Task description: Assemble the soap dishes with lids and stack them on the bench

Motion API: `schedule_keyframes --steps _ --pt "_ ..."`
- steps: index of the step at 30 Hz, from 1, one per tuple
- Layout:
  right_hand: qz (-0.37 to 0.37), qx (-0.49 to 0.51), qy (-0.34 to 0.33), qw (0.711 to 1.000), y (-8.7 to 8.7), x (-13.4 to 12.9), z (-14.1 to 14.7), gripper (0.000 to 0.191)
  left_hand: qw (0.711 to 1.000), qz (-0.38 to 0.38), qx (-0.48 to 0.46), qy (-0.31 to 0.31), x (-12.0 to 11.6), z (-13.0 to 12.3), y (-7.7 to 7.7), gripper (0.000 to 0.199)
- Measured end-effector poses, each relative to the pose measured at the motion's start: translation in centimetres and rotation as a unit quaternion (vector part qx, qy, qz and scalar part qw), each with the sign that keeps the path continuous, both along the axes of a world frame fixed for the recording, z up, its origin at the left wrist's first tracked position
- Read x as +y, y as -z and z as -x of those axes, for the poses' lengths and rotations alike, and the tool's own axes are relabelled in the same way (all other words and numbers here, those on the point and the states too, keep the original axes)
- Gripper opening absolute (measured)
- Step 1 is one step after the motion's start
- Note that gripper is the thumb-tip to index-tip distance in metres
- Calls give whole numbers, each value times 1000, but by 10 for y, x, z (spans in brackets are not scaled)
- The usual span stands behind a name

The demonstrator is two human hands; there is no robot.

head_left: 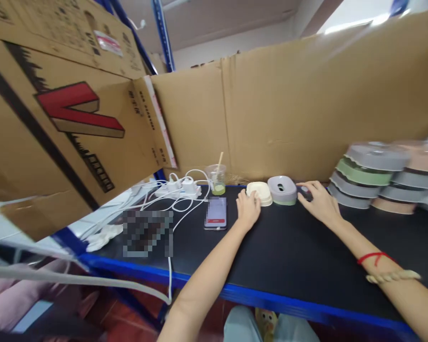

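My left hand (248, 208) rests at the near side of a cream plastic housing (266, 192), its fingers curled against the edge. Right beside that piece sits a grey-purple plastic housing (282, 186) with an oval hole in its top and a pale green lower rim. My right hand (320, 203) is just right of it, thumb and fingers around a small dark object (304, 192) whose kind I cannot make out. To the right stand stacks of similar plastic housings (364, 173) in grey, green and peach, somewhat blurred.
Left of my hands lie a phone (216, 213), a plastic cup with a straw (218, 185), and a power strip (180, 190) with tangled white cables. Cardboard walls (288, 109) enclose the black tabletop (271, 256) at the back and left. Another person's legs (28, 294) show at lower left.
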State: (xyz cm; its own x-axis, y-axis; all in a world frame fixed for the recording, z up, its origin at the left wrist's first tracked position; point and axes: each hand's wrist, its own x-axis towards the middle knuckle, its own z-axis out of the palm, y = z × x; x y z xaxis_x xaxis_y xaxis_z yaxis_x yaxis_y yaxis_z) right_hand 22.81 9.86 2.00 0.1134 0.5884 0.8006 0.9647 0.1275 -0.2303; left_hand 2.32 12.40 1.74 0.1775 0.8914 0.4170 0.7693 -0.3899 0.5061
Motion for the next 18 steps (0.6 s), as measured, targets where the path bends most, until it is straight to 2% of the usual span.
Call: schedule_keyframes --steps 2,6,12,18 --pt "23 -62 -23 998 12 10 9 43 999 47 1 -22 2 0 2 40" --pt "54 -108 -21 992 25 20 18 57 998 69 -14 -4 6 1 2 40" --pt "34 -87 -29 995 24 26 18 91 991 97 -91 -5 9 3 0 30" --pt "17 -28 -44 998 19 30 23 97 961 125 -247 -14 17 3 -1 9"
